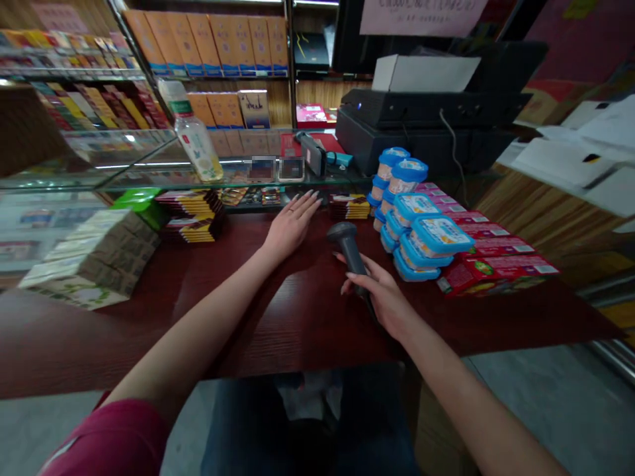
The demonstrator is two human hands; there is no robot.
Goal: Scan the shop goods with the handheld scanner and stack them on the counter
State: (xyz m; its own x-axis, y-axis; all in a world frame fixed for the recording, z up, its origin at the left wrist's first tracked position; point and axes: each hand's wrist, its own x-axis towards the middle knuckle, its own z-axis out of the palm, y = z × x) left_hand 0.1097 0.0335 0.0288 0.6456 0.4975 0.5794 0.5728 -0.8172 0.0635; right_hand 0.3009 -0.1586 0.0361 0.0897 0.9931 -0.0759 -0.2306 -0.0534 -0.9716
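My right hand (384, 294) is wrapped round the handle of a dark grey barcode scanner (350, 248), its head tipped up and to the left above the counter. My left hand (294, 221) lies palm down near the counter's far edge, fingers stretched out and holding nothing. Beyond those fingertips, small packets (272, 196) show by the glass. A stack of yellow-edged packets (350, 206) sits just right of the left hand. Blue-lidded tubs (440, 235) are piled to the right of the scanner.
The dark red wooden counter (258, 337) spans the front. Pink-red boxes (496, 268) lie at right, tissue-like packs (94, 258) and more yellow-edged packets (191, 215) at left. A bottle (196, 139) and two phones (291, 169) rest on the glass case. Black register equipment (421, 132) stands behind the tubs.
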